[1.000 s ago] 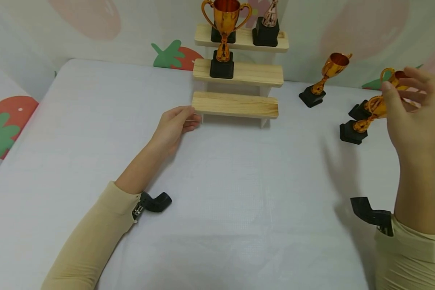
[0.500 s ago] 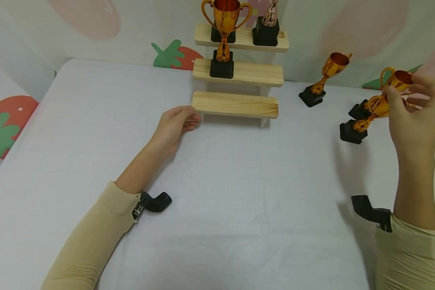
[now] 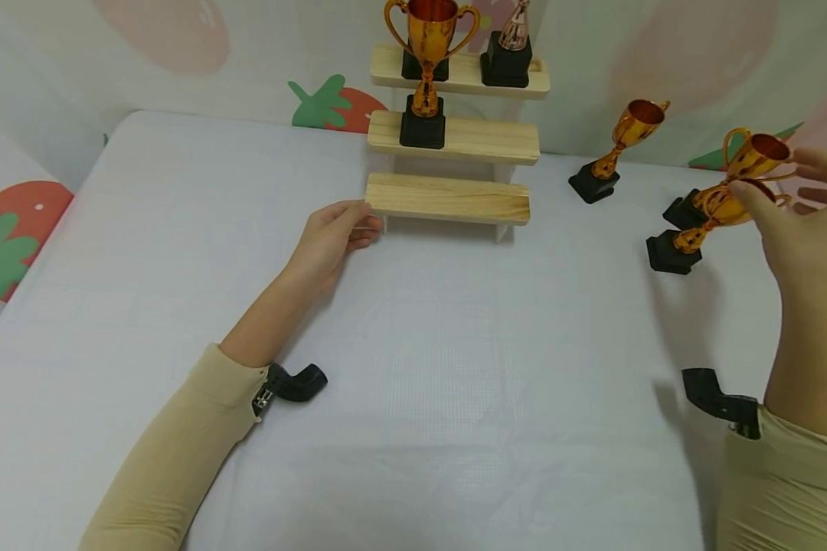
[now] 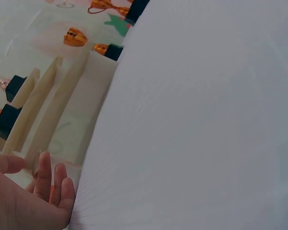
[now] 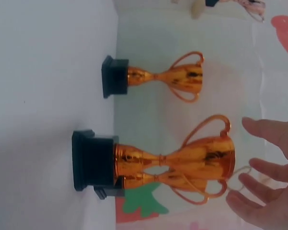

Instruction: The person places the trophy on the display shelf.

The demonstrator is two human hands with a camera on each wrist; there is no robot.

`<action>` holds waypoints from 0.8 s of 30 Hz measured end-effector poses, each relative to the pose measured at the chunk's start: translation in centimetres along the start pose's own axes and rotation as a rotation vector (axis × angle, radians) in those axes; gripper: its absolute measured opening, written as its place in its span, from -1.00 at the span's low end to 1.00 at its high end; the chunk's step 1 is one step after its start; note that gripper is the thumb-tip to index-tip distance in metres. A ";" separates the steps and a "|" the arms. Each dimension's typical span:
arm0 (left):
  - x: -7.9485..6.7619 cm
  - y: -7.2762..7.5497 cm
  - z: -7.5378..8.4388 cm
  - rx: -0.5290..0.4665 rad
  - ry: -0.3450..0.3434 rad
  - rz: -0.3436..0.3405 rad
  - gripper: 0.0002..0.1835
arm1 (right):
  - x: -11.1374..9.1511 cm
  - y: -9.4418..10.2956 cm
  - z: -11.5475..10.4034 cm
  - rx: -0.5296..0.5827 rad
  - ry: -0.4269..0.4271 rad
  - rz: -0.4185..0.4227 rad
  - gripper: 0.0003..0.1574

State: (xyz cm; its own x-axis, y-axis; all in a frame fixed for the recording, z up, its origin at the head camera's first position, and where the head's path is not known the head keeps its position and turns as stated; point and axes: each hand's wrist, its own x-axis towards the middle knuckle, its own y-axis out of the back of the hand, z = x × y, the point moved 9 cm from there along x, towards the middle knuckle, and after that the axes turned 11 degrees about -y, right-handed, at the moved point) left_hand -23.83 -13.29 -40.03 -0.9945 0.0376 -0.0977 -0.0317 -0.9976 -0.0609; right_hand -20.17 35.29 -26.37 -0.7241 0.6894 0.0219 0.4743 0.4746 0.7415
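My left hand (image 3: 327, 239) holds the left end of the lowest board of a three-tier wooden display shelf (image 3: 448, 199). Its thumb lies at the board's top and the fingers curl below. At the right, my right hand (image 3: 809, 222) is spread around the cup of the nearer gold trophy (image 3: 689, 241). The right wrist view shows that hand (image 5: 271, 177) with fingers apart, just off the rim of this trophy (image 5: 201, 158). Another gold trophy (image 3: 754, 157) stands close behind it, partly covered. Both have black bases and two handles.
A third gold trophy (image 3: 603, 164) stands on the white table (image 3: 455, 367) between shelf and right hand. On the middle tier is a larger gold trophy (image 3: 423, 115); the top tier bears a rose-gold one (image 3: 506, 57) and a mostly hidden black base. A patterned curtain hangs behind.
My right hand has come down and moved right, from the rear trophy's cup to around the nearer one's. The left hand has stayed at the shelf's end.
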 end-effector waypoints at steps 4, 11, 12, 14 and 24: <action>0.0 0.0 0.0 0.001 0.003 0.002 -0.57 | 1.1 -0.2 0.9 -0.016 -0.020 -0.051 -0.18; 0.0 0.0 -0.1 0.004 0.007 0.003 -0.57 | 2.1 -0.9 1.7 0.035 -0.057 -0.147 -0.17; 0.0 0.0 -0.1 0.004 0.008 0.003 -0.57 | 2.2 -1.0 1.8 0.048 -0.059 -0.155 -0.19; 0.1 0.0 -0.2 0.003 0.007 0.005 -0.57 | 2.3 -1.1 2.0 0.071 -0.067 -0.174 -0.24; 0.2 0.0 -0.2 -0.016 0.000 0.011 -0.58 | 3.0 -1.9 2.5 0.067 -0.053 -0.257 -0.37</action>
State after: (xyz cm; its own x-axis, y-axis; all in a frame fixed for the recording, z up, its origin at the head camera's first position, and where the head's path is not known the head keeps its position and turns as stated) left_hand -23.99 -13.28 -40.23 -0.9948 0.0267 -0.0987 -0.0192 -0.9969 -0.0762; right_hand -21.96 37.79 -29.37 -0.7988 0.5683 -0.1975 0.3118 0.6717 0.6720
